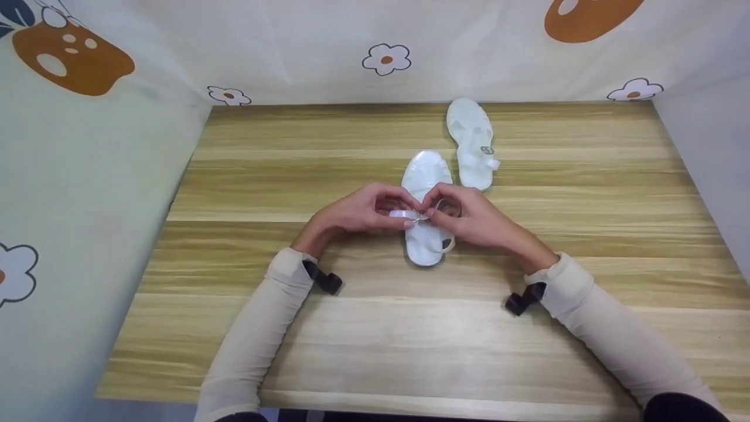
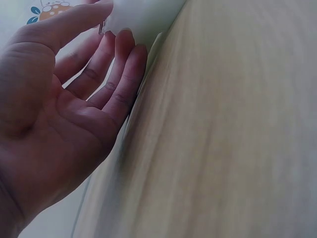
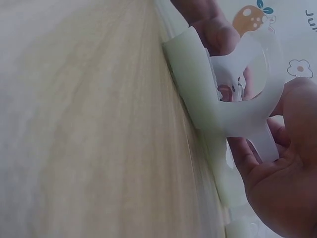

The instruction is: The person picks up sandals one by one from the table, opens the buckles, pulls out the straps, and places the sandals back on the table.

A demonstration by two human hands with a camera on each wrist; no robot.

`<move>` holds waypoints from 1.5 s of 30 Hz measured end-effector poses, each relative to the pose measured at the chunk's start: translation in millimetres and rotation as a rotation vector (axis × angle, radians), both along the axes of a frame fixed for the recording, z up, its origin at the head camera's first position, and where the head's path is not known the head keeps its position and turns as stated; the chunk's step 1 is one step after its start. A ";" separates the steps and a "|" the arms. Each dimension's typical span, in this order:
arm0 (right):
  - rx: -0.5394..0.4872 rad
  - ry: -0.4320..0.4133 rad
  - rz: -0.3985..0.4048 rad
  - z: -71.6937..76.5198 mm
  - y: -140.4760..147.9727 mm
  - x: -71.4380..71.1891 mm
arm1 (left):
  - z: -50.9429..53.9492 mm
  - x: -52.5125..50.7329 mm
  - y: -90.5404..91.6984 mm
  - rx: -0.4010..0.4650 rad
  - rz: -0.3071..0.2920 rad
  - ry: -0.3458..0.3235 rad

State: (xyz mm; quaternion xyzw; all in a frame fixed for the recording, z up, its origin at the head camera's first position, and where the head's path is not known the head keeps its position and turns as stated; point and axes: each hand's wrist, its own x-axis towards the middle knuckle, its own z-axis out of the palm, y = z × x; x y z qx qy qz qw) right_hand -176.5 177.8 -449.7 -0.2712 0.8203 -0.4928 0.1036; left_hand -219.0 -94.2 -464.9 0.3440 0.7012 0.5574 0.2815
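A white sandal (image 1: 425, 251) lies on the wooden table, its toe pointing away from me. Above it, my left hand (image 1: 370, 210) pinches the sandal's strap (image 1: 401, 214) beside a small metal buckle (image 1: 417, 219). From the other side, my right hand (image 1: 479, 218) pinches a strap end close to the buckle, and the fingertips of both hands nearly meet. The right wrist view shows the looped strap (image 3: 247, 116) rising from the sandal's heel (image 3: 190, 74). Fingers partly hide the buckle, so whether the strap passes through it is unclear.
A second white sandal (image 1: 469, 126) lies farther back, just right of the first, with its own buckle showing. The wooden table (image 1: 410, 340) meets a fruit-and-flower patterned curtain (image 1: 304, 53) at the back and left. A pale wall stands at the right.
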 end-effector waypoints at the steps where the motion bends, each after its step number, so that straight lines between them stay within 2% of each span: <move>1: 0.001 -0.001 0.003 0.3 -0.2 0.1 | 0.1 0.1 -0.5 0.004 -0.004 0.011; 6: 0.005 -0.010 0.010 1.8 -1.1 -0.3 | -0.5 0.3 -1.8 0.042 -0.019 0.048; 12: 0.075 0.011 0.029 3.4 1.3 -1.2 | 1.1 2.0 -0.5 0.042 -0.003 0.028; 15: 0.069 0.012 0.032 4.6 1.2 -0.5 | 4.6 2.6 3.0 0.024 0.029 0.096; 19: 0.054 0.005 0.007 3.7 0.2 0.4 | 9.5 4.2 6.8 0.009 0.109 0.232; 22: 0.053 0.007 -0.011 2.1 1.2 0.7 | 12.2 5.6 7.5 -0.007 0.144 0.283; 26: 0.023 0.002 -0.002 0.5 2.9 1.3 | 15.4 7.2 8.3 -0.033 0.148 0.324; 32: -0.041 -0.026 0.018 -2.4 4.9 0.9 | 18.3 8.2 9.1 -0.066 0.140 0.329; 39: -0.080 -0.090 0.038 -4.9 5.5 0.2 | 17.7 9.2 10.7 -0.048 0.133 0.335; 45: -0.065 -0.092 0.022 -4.4 5.4 0.3 | 18.4 10.0 10.1 -0.059 0.137 0.350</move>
